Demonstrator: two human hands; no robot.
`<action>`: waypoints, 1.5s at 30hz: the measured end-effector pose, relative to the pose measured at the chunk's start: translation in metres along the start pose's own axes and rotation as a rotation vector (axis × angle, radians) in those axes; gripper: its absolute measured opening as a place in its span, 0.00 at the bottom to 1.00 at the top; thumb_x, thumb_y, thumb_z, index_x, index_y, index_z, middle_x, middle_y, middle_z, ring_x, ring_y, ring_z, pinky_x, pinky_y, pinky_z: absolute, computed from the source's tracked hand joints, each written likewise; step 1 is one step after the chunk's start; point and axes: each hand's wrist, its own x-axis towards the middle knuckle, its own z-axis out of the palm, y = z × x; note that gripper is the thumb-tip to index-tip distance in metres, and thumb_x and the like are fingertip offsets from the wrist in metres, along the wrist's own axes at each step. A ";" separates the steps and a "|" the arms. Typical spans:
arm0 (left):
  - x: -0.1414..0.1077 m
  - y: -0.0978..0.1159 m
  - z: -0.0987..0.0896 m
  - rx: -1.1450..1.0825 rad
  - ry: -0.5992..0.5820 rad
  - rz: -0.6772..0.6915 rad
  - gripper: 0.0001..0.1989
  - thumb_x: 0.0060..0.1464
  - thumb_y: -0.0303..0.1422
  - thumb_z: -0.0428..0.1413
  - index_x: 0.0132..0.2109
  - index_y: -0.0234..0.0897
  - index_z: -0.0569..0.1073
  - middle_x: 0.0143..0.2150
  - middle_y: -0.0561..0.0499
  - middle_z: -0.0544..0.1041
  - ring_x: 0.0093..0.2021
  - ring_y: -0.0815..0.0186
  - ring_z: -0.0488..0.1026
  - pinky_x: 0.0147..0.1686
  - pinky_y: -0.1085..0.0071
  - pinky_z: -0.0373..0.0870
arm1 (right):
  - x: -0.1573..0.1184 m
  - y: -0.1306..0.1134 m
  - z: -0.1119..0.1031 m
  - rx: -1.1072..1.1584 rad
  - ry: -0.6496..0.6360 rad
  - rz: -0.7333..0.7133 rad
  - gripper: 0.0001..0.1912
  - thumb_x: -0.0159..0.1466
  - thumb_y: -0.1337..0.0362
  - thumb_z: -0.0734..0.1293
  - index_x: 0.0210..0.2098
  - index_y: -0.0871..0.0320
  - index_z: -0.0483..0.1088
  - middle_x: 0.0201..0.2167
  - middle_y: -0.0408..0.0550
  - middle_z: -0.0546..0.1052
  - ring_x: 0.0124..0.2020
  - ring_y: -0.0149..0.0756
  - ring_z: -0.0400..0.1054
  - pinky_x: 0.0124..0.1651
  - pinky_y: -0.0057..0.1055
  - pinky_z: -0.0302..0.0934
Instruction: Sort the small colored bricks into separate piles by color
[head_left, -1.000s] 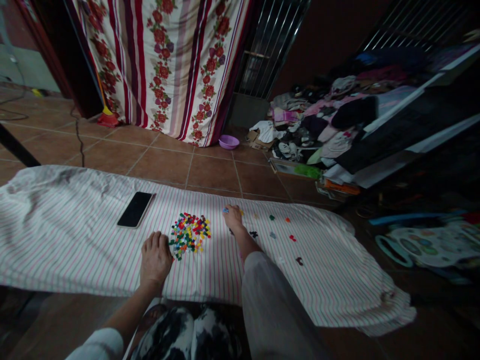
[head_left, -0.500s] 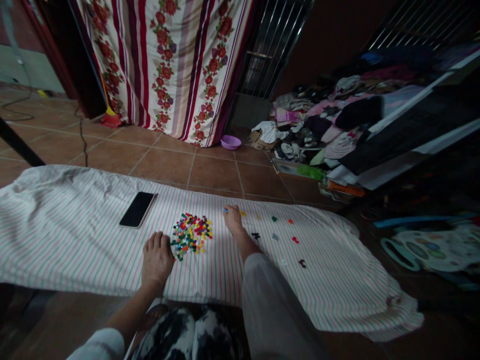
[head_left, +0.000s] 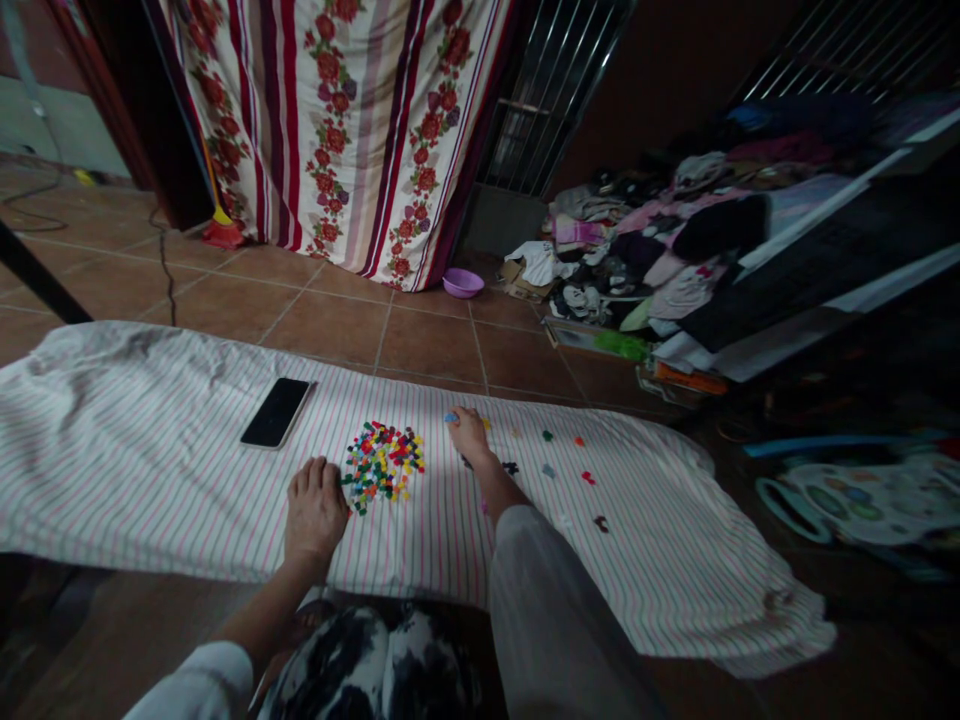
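A pile of small multicoloured pieces (head_left: 384, 462) lies on the striped cloth (head_left: 420, 560). Just left of it, my left hand (head_left: 315, 505) rests palm down, its fingers stretched out and its edge near the pile. My right hand (head_left: 469, 434) is on the cloth beyond the pile's right side, fingers bent together at a blue piece (head_left: 451, 417); whether it is gripped is too small to tell. Small same-coloured groups are spread to the right: yellow (head_left: 486, 424), black (head_left: 510, 468), green (head_left: 547, 436), grey (head_left: 548, 471), orange (head_left: 579, 441), red (head_left: 589, 478) and brown (head_left: 601, 524).
A dark-screened phone (head_left: 276, 412) lies left of the pile. Beyond the cloth are a tiled floor, a purple basin (head_left: 463, 283), a floral curtain (head_left: 337, 130) and a heap of clothes (head_left: 645, 235). A dark bar (head_left: 41, 275) slants in at the left.
My right hand has shifted very slightly, and a purple piece and dark pieces now show beside its wrist. My left hand stays by the pile. The view has tilted a little.
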 end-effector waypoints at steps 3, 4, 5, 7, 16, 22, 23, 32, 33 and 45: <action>0.000 0.000 0.000 0.011 -0.006 0.009 0.11 0.57 0.27 0.47 0.45 0.34 0.70 0.52 0.37 0.72 0.57 0.50 0.65 0.55 0.52 0.63 | -0.001 0.002 -0.006 -0.012 0.001 0.020 0.19 0.63 0.73 0.62 0.52 0.62 0.73 0.46 0.56 0.77 0.48 0.36 0.70 0.52 0.26 0.58; 0.000 0.000 0.000 0.013 -0.010 0.011 0.11 0.57 0.27 0.47 0.45 0.33 0.70 0.52 0.37 0.72 0.56 0.50 0.65 0.55 0.52 0.63 | -0.001 0.002 -0.008 -0.014 0.009 0.025 0.19 0.63 0.73 0.62 0.52 0.61 0.73 0.47 0.55 0.77 0.48 0.36 0.70 0.52 0.26 0.58; 0.000 -0.001 -0.001 0.014 -0.013 0.012 0.11 0.57 0.27 0.47 0.45 0.33 0.70 0.52 0.36 0.72 0.56 0.50 0.65 0.55 0.52 0.63 | -0.002 0.002 -0.009 -0.012 0.021 0.028 0.19 0.63 0.72 0.62 0.52 0.61 0.74 0.47 0.55 0.77 0.48 0.36 0.70 0.52 0.26 0.58; 0.000 -0.001 -0.001 0.012 -0.017 0.012 0.11 0.57 0.27 0.46 0.45 0.33 0.70 0.52 0.36 0.72 0.57 0.50 0.64 0.55 0.52 0.63 | -0.005 0.001 -0.012 0.002 0.049 0.028 0.18 0.63 0.72 0.62 0.51 0.60 0.74 0.45 0.53 0.78 0.47 0.36 0.70 0.51 0.26 0.59; -0.001 -0.002 -0.002 0.007 -0.022 0.021 0.12 0.58 0.26 0.46 0.46 0.32 0.71 0.53 0.36 0.71 0.58 0.49 0.64 0.53 0.52 0.63 | -0.036 -0.022 0.003 0.198 0.014 -0.154 0.14 0.62 0.73 0.62 0.41 0.57 0.78 0.40 0.48 0.78 0.41 0.33 0.71 0.47 0.26 0.61; -0.002 -0.003 -0.001 0.017 -0.026 0.024 0.12 0.56 0.26 0.48 0.47 0.31 0.70 0.54 0.35 0.71 0.56 0.50 0.64 0.54 0.54 0.63 | -0.059 -0.029 0.022 0.280 0.010 -0.135 0.12 0.60 0.74 0.64 0.37 0.57 0.77 0.36 0.48 0.77 0.36 0.33 0.70 0.43 0.26 0.62; -0.002 -0.004 -0.001 0.019 -0.027 0.025 0.12 0.56 0.26 0.48 0.47 0.31 0.70 0.53 0.35 0.71 0.56 0.49 0.64 0.54 0.54 0.63 | -0.062 -0.028 0.025 0.296 0.020 -0.117 0.11 0.60 0.73 0.64 0.37 0.58 0.77 0.35 0.48 0.76 0.35 0.33 0.70 0.43 0.26 0.62; -0.002 -0.003 -0.003 0.026 -0.041 0.017 0.11 0.58 0.26 0.47 0.46 0.31 0.70 0.53 0.37 0.71 0.57 0.50 0.64 0.56 0.55 0.62 | -0.082 -0.022 0.048 0.386 0.177 -0.168 0.13 0.60 0.74 0.61 0.36 0.58 0.76 0.35 0.48 0.75 0.38 0.34 0.70 0.47 0.29 0.63; -0.002 -0.003 -0.003 0.027 -0.042 0.017 0.11 0.59 0.27 0.47 0.46 0.31 0.70 0.53 0.37 0.71 0.57 0.50 0.64 0.56 0.55 0.62 | -0.083 -0.022 0.050 0.389 0.191 -0.182 0.13 0.60 0.74 0.61 0.36 0.58 0.76 0.35 0.48 0.75 0.38 0.35 0.70 0.47 0.29 0.63; -0.002 -0.004 -0.001 0.029 -0.041 0.009 0.11 0.59 0.27 0.47 0.45 0.32 0.71 0.53 0.37 0.71 0.56 0.50 0.64 0.54 0.54 0.62 | -0.092 -0.025 0.067 0.354 0.285 -0.221 0.16 0.64 0.72 0.58 0.44 0.59 0.75 0.38 0.51 0.74 0.42 0.36 0.69 0.49 0.30 0.63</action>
